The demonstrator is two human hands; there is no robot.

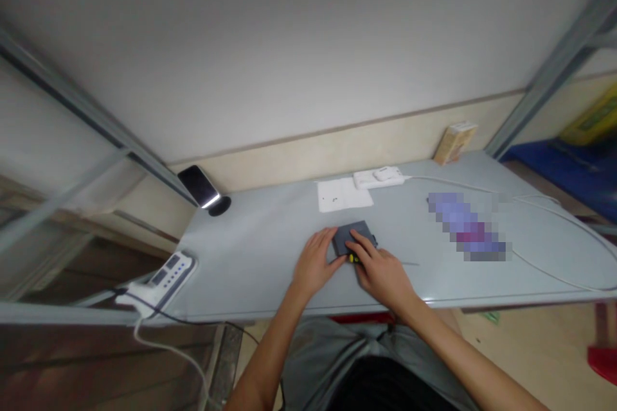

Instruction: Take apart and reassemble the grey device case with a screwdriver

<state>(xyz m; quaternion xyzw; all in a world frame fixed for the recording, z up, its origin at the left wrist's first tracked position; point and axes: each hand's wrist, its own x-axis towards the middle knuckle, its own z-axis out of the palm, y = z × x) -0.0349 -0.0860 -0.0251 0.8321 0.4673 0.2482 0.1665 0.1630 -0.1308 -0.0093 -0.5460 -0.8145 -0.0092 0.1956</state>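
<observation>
A small dark grey flat device (351,236) lies on the pale grey table (270,250) in front of me. My left hand (315,261) rests at its left edge, fingers curled against its side. My right hand (380,268) lies over its near right part, fingers pressed on its top. A small yellow thing (353,259) shows between the two hands at the device's near edge; I cannot tell which hand holds it.
A white sheet of paper (343,194) lies beyond the device. A white power strip (378,176) with a cable sits at the back. A phone (198,185) leans on a stand at the back left. Another power strip (164,277) overhangs the left edge. A carton (454,142) stands against the wall.
</observation>
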